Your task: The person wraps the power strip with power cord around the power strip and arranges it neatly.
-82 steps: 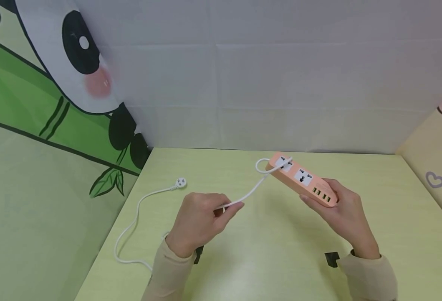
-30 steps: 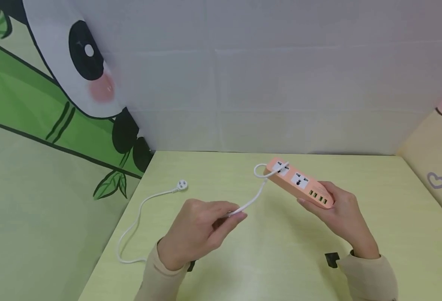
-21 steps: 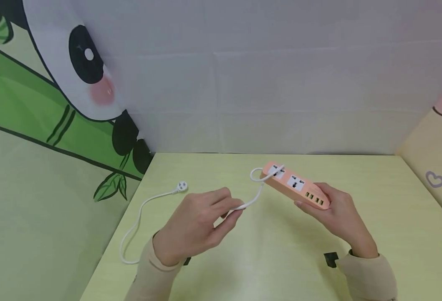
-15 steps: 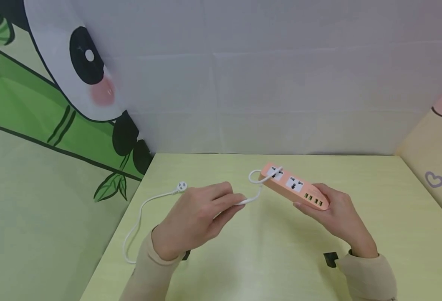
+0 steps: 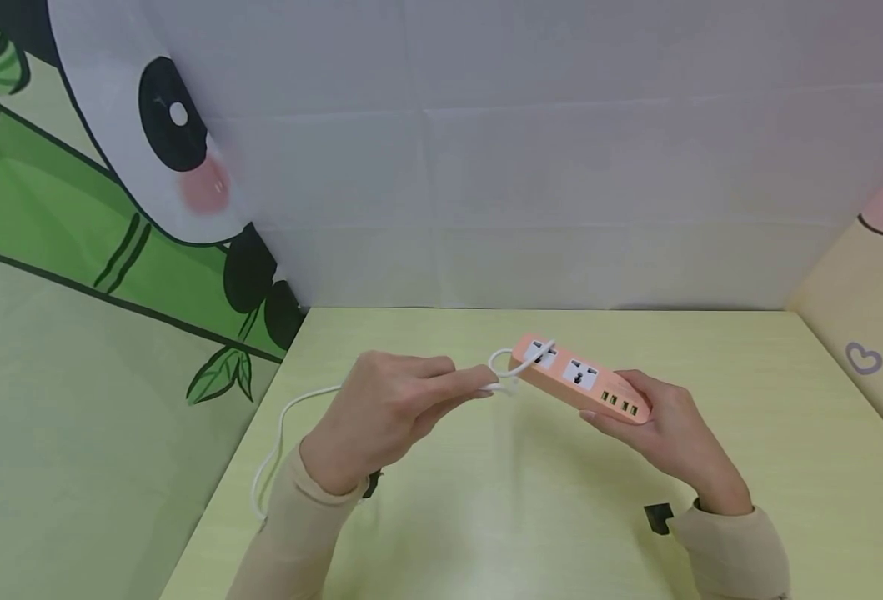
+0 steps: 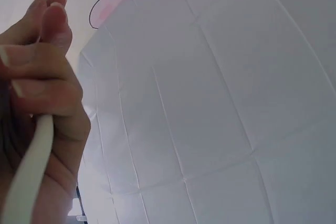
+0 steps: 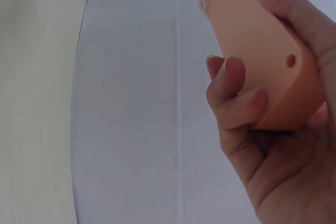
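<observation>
My right hand (image 5: 674,433) grips the near end of an orange power strip (image 5: 561,379), tilted up above the table with its sockets and USB ports facing me. In the right wrist view, fingers curl round the strip's orange underside (image 7: 257,40). A white power cord (image 5: 504,364) loops over the strip's far socket end. Close to that loop, my left hand (image 5: 396,408) pinches the cord between thumb and fingertips. More of the cord (image 6: 31,171) runs through the curled left fingers in the left wrist view. The plug is hidden behind my left hand in the head view.
The pale yellow table (image 5: 486,533) ends at a whitish wall cloth (image 5: 531,183). Cord (image 5: 279,433) lies along the table's left side. A black patch (image 5: 659,518) sits beside the right sleeve. Printed panels stand left and right.
My left hand has moved up and forward along the cord, closer to the strip, and now covers the plug. My right hand and the strip have shifted slightly left and down in view.
</observation>
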Tool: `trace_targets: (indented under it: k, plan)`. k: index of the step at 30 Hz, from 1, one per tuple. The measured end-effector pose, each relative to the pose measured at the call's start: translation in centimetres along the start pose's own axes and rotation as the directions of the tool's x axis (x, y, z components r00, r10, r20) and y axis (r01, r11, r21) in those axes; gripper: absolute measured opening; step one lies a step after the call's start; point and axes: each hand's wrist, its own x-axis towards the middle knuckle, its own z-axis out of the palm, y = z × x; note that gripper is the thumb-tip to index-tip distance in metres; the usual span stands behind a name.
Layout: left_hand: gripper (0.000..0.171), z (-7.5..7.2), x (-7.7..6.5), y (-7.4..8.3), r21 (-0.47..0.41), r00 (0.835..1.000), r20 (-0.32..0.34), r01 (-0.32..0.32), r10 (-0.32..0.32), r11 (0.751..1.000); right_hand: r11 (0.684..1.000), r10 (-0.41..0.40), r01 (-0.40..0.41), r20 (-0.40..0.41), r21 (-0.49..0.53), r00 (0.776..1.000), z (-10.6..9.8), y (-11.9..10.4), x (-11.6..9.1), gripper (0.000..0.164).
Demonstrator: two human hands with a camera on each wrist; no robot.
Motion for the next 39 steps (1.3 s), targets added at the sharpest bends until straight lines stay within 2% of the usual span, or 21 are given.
trace_targets:
  k: [6, 13, 18, 20, 23, 26, 29, 34, 39]
  plan:
    - [0.012, 0.4, 0.3, -0.3, -0.006, 0.998, -0.061, 0.012, -0.012, 1.000, 1.000, -0.004, 0.004, -0.009, -0.007, 1.000, 0.0, -0.1, -0.1, 0.047]
    - [0.012, 1.0, 0.8, -0.5, -0.046, 0.995, -0.090, 0.027, -0.031, 0.999, 1.000, -0.016, 0.016, -0.011, -0.010, 1.000, 0.1, 0.0, 0.0, 0.046]
    - [0.010, 1.3, 1.1, -1.0, -0.132, 0.992, -0.121, 0.019, -0.035, 0.991, 1.000, -0.025, 0.025, -0.008, -0.008, 1.000, 0.2, 0.2, 0.0, 0.046]
    - [0.007, 1.3, 1.2, -1.1, -0.187, 0.994, -0.099, 0.026, -0.045, 0.982, 1.000, -0.025, 0.025, 0.002, -0.003, 1.000, 0.3, 0.2, 0.0, 0.047]
    - [0.005, 1.0, 1.3, -1.0, -0.260, 0.998, -0.019, 0.046, -0.053, 0.965, 1.000, -0.027, 0.027, 0.017, 0.005, 0.999, 0.3, 0.3, 0.0, 0.048]
    - [0.011, 0.7, 1.5, -1.0, -0.276, 0.996, 0.070, 0.065, -0.047, 0.959, 0.999, -0.036, 0.035, 0.030, 0.010, 0.999, 0.4, 0.3, 0.0, 0.048]
    - [0.015, 0.7, 1.7, -1.2, -0.263, 0.995, 0.093, 0.059, -0.035, 0.963, 0.999, -0.049, 0.048, 0.037, 0.016, 0.998, 0.5, 0.3, 0.0, 0.047]
    - [0.018, 1.2, 2.0, -2.2, -0.223, 1.000, 0.005, 0.024, -0.024, 0.974, 0.997, -0.073, 0.073, 0.045, 0.020, 0.996, 0.6, 0.1, 0.0, 0.043]
    - [0.017, 2.1, 2.1, -3.3, -0.184, 0.997, -0.076, 0.000, -0.014, 0.983, 0.996, -0.085, 0.084, 0.064, 0.022, 0.994, 0.6, 0.1, 0.0, 0.042]
